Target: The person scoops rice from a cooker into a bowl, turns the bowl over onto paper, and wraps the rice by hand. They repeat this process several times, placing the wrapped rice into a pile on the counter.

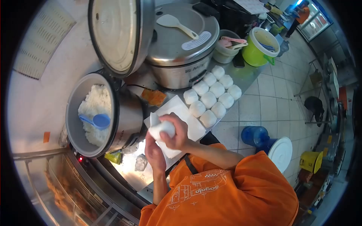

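Note:
Above the prep table, my right hand (pixel 179 132) is closed around a white paper-wrapped rice portion (pixel 158 131), with the thumb pressed on its front. A twisted end of paper sticks up from it. My left hand (pixel 154 153) supports the same packet from below and behind, and some of its fingers are hidden. White paper sheets (pixel 192 126) lie flat under my hands. To the left stands an uncovered rice cooker (pixel 71 113) of white rice (pixel 94 132), with a blue scoop (pixel 101 121) resting in the rice. Several finished rice packets (pixel 208 100) sit in rows past the sheets.
A lidded rice cooker (pixel 177 77) carries a white rice paddle (pixel 169 21). Behind it stand a utensil tub (pixel 224 56) and a green bucket (pixel 254 51). A crumpled plastic bag (pixel 140 162) lies near my left wrist. Another person (pixel 301 15) stands far off.

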Demonstrator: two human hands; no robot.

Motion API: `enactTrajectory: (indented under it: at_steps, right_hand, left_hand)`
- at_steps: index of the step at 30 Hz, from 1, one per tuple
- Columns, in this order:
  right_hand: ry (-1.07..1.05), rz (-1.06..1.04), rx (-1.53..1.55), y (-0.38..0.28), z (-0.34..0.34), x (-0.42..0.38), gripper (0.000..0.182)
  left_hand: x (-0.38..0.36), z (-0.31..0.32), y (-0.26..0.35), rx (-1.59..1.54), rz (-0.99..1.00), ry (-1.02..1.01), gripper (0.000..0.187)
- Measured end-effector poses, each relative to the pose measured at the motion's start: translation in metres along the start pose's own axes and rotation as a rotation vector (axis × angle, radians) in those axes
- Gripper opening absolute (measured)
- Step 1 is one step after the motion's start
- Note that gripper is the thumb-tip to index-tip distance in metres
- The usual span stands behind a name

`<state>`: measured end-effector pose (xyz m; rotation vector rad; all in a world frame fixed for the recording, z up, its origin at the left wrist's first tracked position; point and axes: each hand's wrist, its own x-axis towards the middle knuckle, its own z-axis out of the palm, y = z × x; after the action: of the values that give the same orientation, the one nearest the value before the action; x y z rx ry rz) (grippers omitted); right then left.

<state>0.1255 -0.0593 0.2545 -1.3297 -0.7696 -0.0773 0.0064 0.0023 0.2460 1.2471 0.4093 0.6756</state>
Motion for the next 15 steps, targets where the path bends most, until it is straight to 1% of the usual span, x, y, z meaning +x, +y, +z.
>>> enactTrajectory:
  at_steps: [1, 2, 4, 5, 7, 8, 9, 10, 11, 12, 13, 14, 15]
  right_hand:
    - [-0.019, -0.044, 0.069, -0.016, -0.011, 0.009, 0.041]
    - [-0.011, -0.043, 0.063, -0.024, -0.021, 0.015, 0.041]
    - [-0.054, -0.055, 0.206, -0.028, -0.044, 0.028, 0.044]
    - [-0.044, -0.058, 0.203, -0.022, -0.057, 0.035, 0.044]
    - [-0.065, -0.121, -0.074, -0.006, -0.088, 0.048, 0.046]
    - [-0.106, 0.090, 0.002, 0.001, -0.106, 0.038, 0.044]
    - [-0.121, 0.471, 0.208, 0.006, -0.123, 0.024, 0.041]
    - [-0.140, 0.569, 0.119, 0.021, -0.143, 0.012, 0.035]
    - [-0.173, 0.589, -0.103, 0.034, -0.164, 0.004, 0.032]
    - [-0.205, 0.608, -0.325, 0.046, -0.184, -0.001, 0.029]
    - [-0.188, 0.610, -0.353, 0.060, -0.203, -0.003, 0.026]
    - [-0.171, 0.613, -0.379, 0.070, -0.221, -0.002, 0.023]
    - [-0.129, 0.647, -0.474, 0.083, -0.242, 0.005, 0.023]
  left_hand:
    - [0.000, 0.020, 0.018, 0.028, 0.067, 0.003, 0.091]
    - [0.000, 0.032, 0.024, -0.136, 0.008, 0.021, 0.087]
    - [0.005, 0.046, 0.020, -0.100, -0.030, -0.015, 0.086]
    - [0.008, 0.054, 0.017, -0.064, -0.067, -0.042, 0.085]
    - [0.014, 0.067, -0.007, -0.066, -0.162, -0.106, 0.077]
    - [0.017, 0.073, -0.022, -0.089, -0.270, -0.170, 0.064]
    - [0.020, 0.078, -0.037, -0.111, -0.376, -0.232, 0.052]
    - [0.021, 0.089, -0.050, -0.139, -0.485, -0.265, 0.048]
    - [0.021, 0.098, -0.066, -0.166, -0.594, -0.297, 0.044]
    - [0.018, 0.098, -0.099, -0.174, -0.670, -0.355, 0.044]
    - [0.018, 0.107, -0.116, -0.140, -0.772, -0.426, 0.052]
    - [0.020, 0.124, -0.121, 0.021, -0.704, -0.518, 0.055]
    - [0.023, 0.138, -0.124, 0.183, -0.633, -0.606, 0.058]
